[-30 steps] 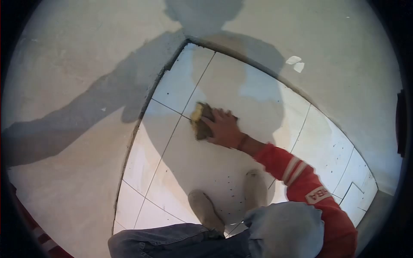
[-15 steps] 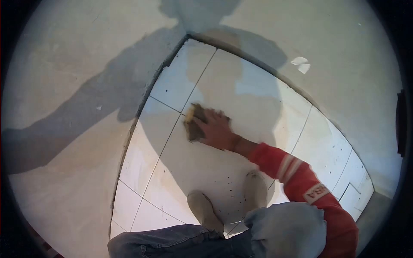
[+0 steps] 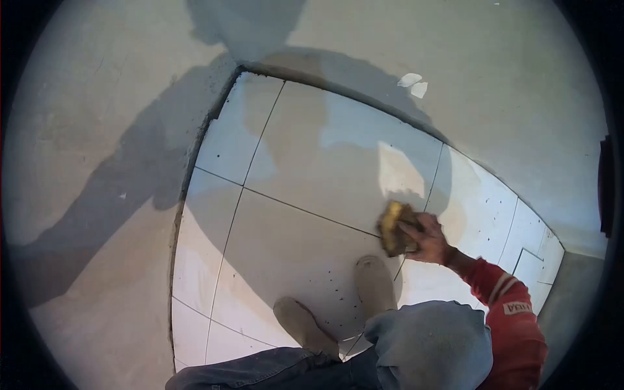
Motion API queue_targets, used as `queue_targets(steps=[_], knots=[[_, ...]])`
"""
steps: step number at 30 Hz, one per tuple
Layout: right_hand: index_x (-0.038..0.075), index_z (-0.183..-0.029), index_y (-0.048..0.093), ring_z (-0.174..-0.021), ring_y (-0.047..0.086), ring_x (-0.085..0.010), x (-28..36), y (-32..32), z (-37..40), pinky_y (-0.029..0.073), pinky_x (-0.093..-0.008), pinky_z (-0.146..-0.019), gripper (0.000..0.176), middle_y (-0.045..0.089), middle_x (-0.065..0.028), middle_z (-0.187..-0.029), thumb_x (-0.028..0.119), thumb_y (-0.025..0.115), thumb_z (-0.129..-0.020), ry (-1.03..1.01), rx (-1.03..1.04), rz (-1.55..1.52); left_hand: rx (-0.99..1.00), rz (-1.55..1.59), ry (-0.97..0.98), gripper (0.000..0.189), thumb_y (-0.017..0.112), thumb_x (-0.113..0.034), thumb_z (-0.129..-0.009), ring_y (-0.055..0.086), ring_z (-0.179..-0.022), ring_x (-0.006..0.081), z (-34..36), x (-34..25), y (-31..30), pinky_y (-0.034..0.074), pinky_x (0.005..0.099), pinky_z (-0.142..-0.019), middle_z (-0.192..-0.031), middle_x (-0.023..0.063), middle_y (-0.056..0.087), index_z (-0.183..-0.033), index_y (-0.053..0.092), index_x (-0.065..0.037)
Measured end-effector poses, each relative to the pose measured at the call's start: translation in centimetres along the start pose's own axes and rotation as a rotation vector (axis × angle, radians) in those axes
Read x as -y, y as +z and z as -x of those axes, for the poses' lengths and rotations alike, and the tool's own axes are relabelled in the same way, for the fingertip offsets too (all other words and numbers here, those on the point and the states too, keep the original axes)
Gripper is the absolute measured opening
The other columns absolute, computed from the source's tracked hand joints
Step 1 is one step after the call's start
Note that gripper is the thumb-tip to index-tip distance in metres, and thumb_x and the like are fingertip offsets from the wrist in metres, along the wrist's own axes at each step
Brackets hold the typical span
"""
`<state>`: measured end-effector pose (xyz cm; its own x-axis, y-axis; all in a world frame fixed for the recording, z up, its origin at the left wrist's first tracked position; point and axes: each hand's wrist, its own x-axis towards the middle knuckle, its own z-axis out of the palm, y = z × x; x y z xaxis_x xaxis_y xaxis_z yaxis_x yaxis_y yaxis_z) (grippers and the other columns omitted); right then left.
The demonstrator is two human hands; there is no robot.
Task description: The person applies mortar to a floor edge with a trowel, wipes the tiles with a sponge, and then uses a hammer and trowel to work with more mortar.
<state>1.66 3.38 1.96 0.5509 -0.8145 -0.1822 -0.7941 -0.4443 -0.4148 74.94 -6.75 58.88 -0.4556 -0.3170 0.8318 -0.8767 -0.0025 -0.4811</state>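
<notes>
My right hand (image 3: 429, 240), in a red sleeve with white stripes, grips a yellow-brown sponge (image 3: 396, 229). The fingers curl over its right side, and the sponge rests against the white floor tiles (image 3: 292, 253) near a joint crossing. Dark joint lines run between the tiles, and small dark specks dot the surface by my boots. My left hand is out of view.
My two boots (image 3: 300, 322) stand on the tiles below bent knees in jeans (image 3: 429, 344). Plain walls (image 3: 520, 97) meet at the far corner, with a dark gap along the tile edge. White scraps (image 3: 414, 84) appear beyond that edge. Shadows cover part of the floor.
My right hand has moved the sponge right and nearer to my body. A tile joint it covered now shows. The camera view has shifted slightly.
</notes>
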Motion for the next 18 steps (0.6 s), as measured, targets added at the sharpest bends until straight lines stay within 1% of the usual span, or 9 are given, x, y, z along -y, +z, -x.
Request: queue_targets(steps=[1, 3, 5, 7, 8, 10, 11, 16, 18], knots=[[0.023, -0.151, 0.048, -0.127, 0.044, -0.0413, -0.8, -0.1, 2.0, 0.037, -0.0574, -0.103, 0.098, 0.044, -0.0203, -0.136, 0.044, 0.087, -0.063, 0.007, -0.001, 0.007, -0.004, 0.013, -0.008, 0.038, 0.053, -0.039, -0.101, 0.063, -0.081, 0.0344, 0.1, 0.0, 0.1, 0.051, 0.0473, -0.067, -0.096, 0.0140, 0.065, -0.111, 0.060, -0.003], [0.020, -0.150, 0.049, -0.121, 0.046, -0.0419, -1.0, -0.6, 4.0, 0.038, -0.0574, -0.100, 0.101, 0.045, -0.0209, -0.134, 0.042, 0.089, -0.060, 0.227, -0.023, 0.079, -0.007, 0.037, -0.021, 0.037, 0.053, -0.039, -0.101, 0.063, -0.081, 0.0343, 0.2, -0.2, 0.0, 0.051, 0.0471, -0.067, -0.096, 0.0139, 0.065, -0.111, 0.060, -0.003], [0.016, -0.148, 0.051, -0.116, 0.047, -0.0434, 0.8, 0.9, 2.2, 0.043, -0.0549, -0.096, 0.099, 0.045, -0.0246, -0.130, 0.040, 0.088, -0.060, 0.164, -0.124, 0.120, -0.007, 0.059, -0.032, 0.037, 0.053, -0.039, -0.102, 0.063, -0.081, 0.0342, 0.4, -0.2, 0.0, 0.051, 0.0470, -0.067, -0.096, 0.0139, 0.065, -0.111, 0.060, -0.003], [0.022, -0.154, 0.044, -0.119, 0.045, -0.0426, 3.7, 1.3, -2.7, 0.038, -0.0568, -0.097, 0.098, 0.046, -0.0234, -0.131, 0.049, 0.084, -0.068, 0.177, -0.082, -0.001, -0.015, 0.081, -0.038, 0.037, 0.053, -0.038, -0.102, 0.063, -0.081, 0.0340, 0.5, -0.5, 0.4, 0.051, 0.0468, -0.067, -0.096, 0.0139, 0.064, -0.111, 0.060, -0.003], [0.022, -0.155, 0.040, -0.120, 0.046, -0.0427, 4.6, 1.7, -6.0, 0.037, -0.0575, -0.098, 0.098, 0.045, -0.0246, -0.132, 0.053, 0.081, -0.071, 0.079, -0.101, -0.007, -0.018, 0.096, -0.042, 0.037, 0.053, -0.038, -0.102, 0.063, -0.081, 0.0340, 0.5, -0.6, 0.6, 0.051, 0.0467, -0.067, -0.096, 0.0138, 0.064, -0.111, 0.060, -0.003], [0.022, -0.155, 0.040, -0.129, 0.043, -0.0439, 7.6, 2.4, -13.1, 0.037, -0.0599, -0.101, 0.093, 0.043, -0.0266, -0.139, 0.050, 0.079, -0.076, 0.056, -0.089, -0.074, -0.027, 0.114, -0.049, 0.036, 0.053, -0.038, -0.102, 0.063, -0.081, 0.0338, 0.4, -0.8, 0.7, 0.051, 0.0466, -0.067, -0.096, 0.0138, 0.064, -0.111, 0.060, -0.003], [0.021, -0.152, 0.043, -0.129, 0.043, -0.0441, 9.1, 2.8, -16.6, 0.037, -0.0602, -0.101, 0.087, 0.043, -0.0275, -0.140, 0.049, 0.077, -0.078, -0.008, -0.194, -0.035, -0.028, 0.121, -0.051, 0.036, 0.053, -0.038, -0.102, 0.063, -0.081, 0.0338, 0.4, -0.8, 0.7, 0.051, 0.0465, -0.067, -0.096, 0.0138, 0.064, -0.110, 0.060, -0.003], [0.016, -0.146, 0.049, -0.127, 0.045, -0.0422, 11.5, 1.9, -31.2, 0.037, -0.0585, -0.101, 0.082, 0.045, -0.0277, -0.138, 0.049, 0.077, -0.076, -0.010, -0.299, -0.050, -0.041, 0.157, -0.054, 0.036, 0.052, -0.037, -0.102, 0.062, -0.080, 0.0335, 0.3, -1.1, 0.7, 0.051, 0.0461, -0.066, -0.096, 0.0137, 0.064, -0.110, 0.060, -0.003], [0.020, -0.147, 0.049, -0.121, 0.049, -0.0400, 10.8, 1.6, -33.1, 0.039, -0.0544, -0.098, 0.085, 0.048, -0.0251, -0.132, 0.048, 0.079, -0.073, 0.149, -0.404, -0.040, -0.037, 0.178, -0.054, 0.035, 0.052, -0.037, -0.102, 0.062, -0.080, 0.0333, -0.1, -1.3, 1.0, 0.051, 0.0460, -0.066, -0.095, 0.0136, 0.064, -0.110, 0.060, -0.003]])
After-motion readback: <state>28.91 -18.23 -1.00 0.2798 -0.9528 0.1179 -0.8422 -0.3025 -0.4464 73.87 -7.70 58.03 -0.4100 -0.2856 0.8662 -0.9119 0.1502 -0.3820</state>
